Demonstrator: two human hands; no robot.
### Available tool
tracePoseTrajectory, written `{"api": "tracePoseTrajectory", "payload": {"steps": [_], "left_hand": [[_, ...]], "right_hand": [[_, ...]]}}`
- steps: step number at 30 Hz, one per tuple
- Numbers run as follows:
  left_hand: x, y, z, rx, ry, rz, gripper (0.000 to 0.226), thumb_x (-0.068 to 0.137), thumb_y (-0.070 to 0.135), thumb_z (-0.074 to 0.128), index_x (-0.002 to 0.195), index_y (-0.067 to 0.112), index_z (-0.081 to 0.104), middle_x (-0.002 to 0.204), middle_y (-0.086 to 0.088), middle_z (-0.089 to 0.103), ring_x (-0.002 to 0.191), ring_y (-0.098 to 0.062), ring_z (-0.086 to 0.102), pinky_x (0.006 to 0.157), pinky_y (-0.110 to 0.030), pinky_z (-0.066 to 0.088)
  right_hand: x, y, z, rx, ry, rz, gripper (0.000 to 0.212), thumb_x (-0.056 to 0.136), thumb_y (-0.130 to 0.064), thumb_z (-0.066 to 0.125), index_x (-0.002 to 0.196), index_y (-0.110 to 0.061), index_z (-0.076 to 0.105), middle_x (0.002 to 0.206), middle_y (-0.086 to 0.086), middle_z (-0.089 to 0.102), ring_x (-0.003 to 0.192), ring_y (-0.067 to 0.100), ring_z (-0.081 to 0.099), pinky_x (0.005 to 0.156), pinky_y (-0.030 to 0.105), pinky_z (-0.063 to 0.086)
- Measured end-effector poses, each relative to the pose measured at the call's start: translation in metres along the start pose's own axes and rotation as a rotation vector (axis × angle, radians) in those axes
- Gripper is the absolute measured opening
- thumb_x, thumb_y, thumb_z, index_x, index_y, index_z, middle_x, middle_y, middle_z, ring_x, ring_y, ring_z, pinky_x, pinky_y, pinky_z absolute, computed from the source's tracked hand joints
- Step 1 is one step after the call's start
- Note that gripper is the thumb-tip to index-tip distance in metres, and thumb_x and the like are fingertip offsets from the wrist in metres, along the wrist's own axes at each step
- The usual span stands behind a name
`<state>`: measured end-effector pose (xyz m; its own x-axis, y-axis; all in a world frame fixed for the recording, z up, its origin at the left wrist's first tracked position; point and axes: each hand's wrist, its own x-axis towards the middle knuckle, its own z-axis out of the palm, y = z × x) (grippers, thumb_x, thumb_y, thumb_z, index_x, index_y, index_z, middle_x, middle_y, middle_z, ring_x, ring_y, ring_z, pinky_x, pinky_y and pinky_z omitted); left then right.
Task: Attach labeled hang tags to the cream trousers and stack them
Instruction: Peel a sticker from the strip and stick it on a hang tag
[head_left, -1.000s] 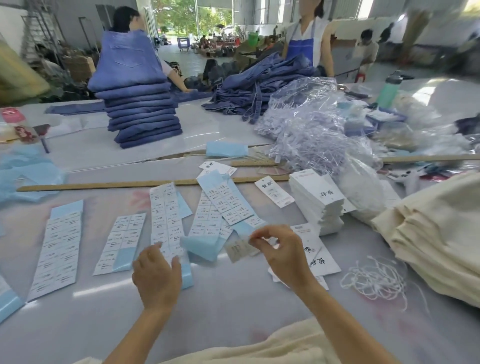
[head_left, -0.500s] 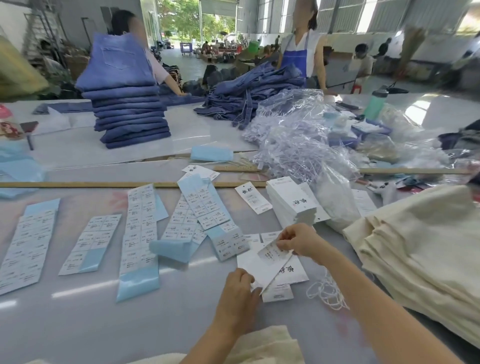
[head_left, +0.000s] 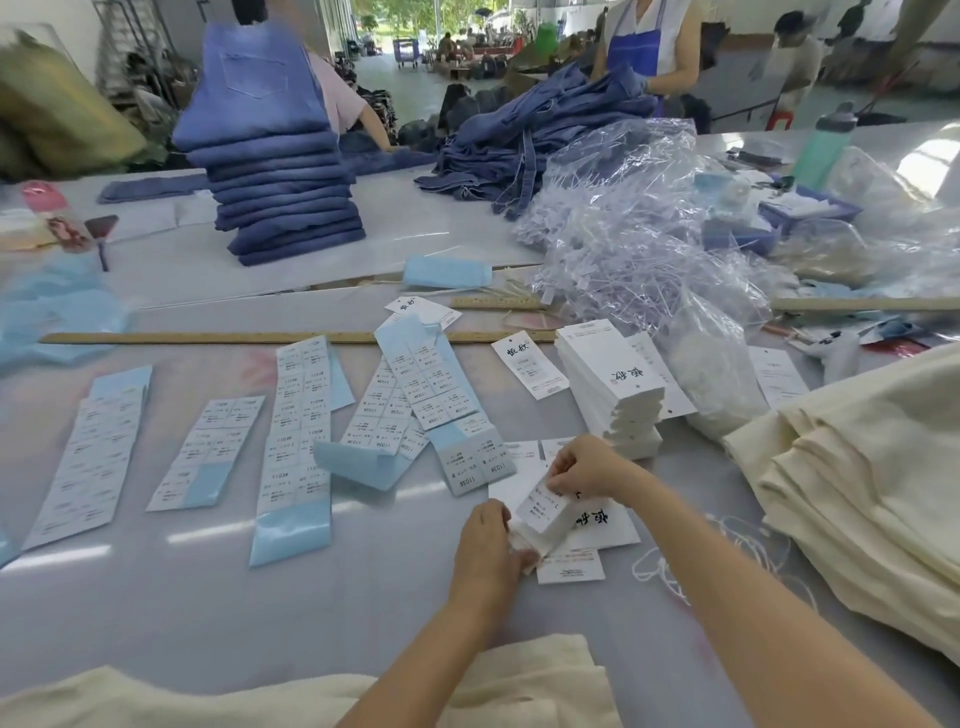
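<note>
Both hands pinch hang tag (head_left: 543, 512): left hand (head_left: 485, 540) low, right hand (head_left: 587, 467) top.

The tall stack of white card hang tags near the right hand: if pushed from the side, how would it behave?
The tall stack of white card hang tags already leans unevenly, so it would probably slide apart or topple. Each tag looks thin, light and fairly stiff.
</note>
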<state>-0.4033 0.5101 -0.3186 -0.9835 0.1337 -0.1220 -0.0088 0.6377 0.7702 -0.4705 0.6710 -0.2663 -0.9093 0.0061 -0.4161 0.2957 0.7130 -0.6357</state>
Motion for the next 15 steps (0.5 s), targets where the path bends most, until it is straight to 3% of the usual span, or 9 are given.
{"api": "tracePoseTrajectory", "payload": {"steps": [4, 7, 15], "left_hand": [[0.0003, 0.0025, -0.002, 0.056, -0.025, 0.021, 0.048, 0.08, 0.015, 0.068, 0.121, 0.018, 0.042, 0.113, -0.002, 0.046, 0.103, -0.018, 0.046, 0.076, -0.021, 0.033], [-0.0017, 0.0024, -0.0013, 0.084, -0.022, 0.049, 0.051, 0.083, 0.016, 0.067, 0.127, 0.022, 0.041, 0.111, -0.001, 0.044, 0.106, -0.018, 0.045, 0.081, -0.021, 0.035], [-0.0029, -0.0005, 0.0016, 0.107, -0.003, 0.115, 0.05, 0.086, 0.014, 0.063, 0.131, 0.027, 0.046, 0.102, 0.003, 0.037, 0.09, -0.012, 0.039, 0.07, -0.012, 0.026]], "right_hand": [[0.0007, -0.0036, 0.0021, -0.038, 0.016, -0.004, 0.011, 0.083, -0.007, 0.066, 0.087, 0.002, 0.071, 0.071, 0.005, 0.064, 0.061, 0.011, 0.055, 0.056, 0.019, 0.047], [-0.0003, -0.0052, 0.0034, -0.039, 0.022, -0.007, 0.013, 0.084, -0.007, 0.065, 0.089, 0.004, 0.07, 0.068, 0.004, 0.063, 0.061, 0.012, 0.054, 0.06, 0.022, 0.048], [-0.0006, -0.0049, 0.0059, -0.107, 0.063, -0.051, 0.011, 0.082, -0.008, 0.065, 0.085, -0.001, 0.072, 0.062, -0.005, 0.06, 0.06, 0.008, 0.054, 0.059, 0.019, 0.046]]}}
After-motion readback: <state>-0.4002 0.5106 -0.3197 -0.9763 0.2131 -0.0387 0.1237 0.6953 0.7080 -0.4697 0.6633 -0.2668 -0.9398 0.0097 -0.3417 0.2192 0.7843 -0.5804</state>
